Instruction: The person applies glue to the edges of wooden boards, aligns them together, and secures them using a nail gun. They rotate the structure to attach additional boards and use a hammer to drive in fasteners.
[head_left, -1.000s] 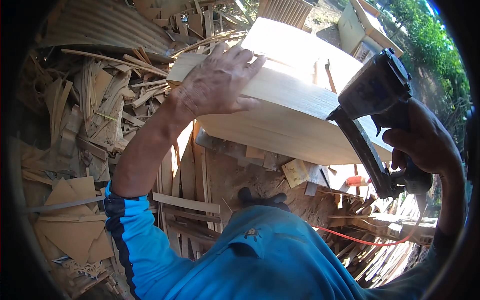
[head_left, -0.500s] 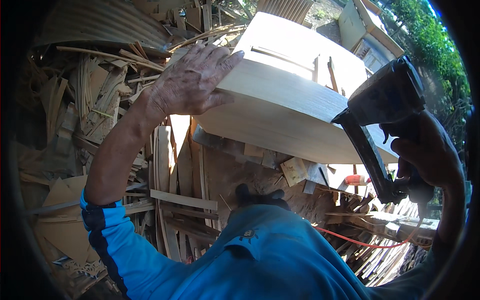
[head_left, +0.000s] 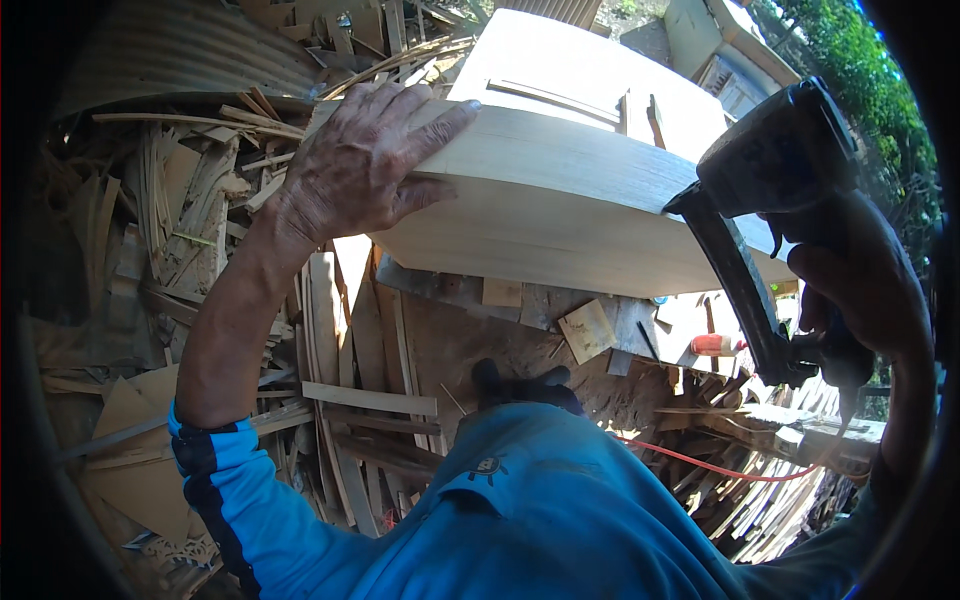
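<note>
A pale wooden box with a broad front panel stands before me, its top edge sunlit. My left hand grips its left corner, thumb on the front face and fingers over the top edge. In my right hand is a black pneumatic nail gun, fingers wrapped round its handle near the trigger. The gun's nose rests at or very close to the box's upper edge, toward the right; contact is hard to tell. Its slanted magazine hangs down in front of the panel.
Scrap wood strips heap up on the left beneath a corrugated sheet. A red air hose curves at the lower right. Below the box lie a small wood block and a red bottle. Another wooden cabinet stands behind.
The box appears slightly higher and farther left in view, with both hands shifted along with it. The nail gun's nose stays at the same edge, and both grips are unchanged.
</note>
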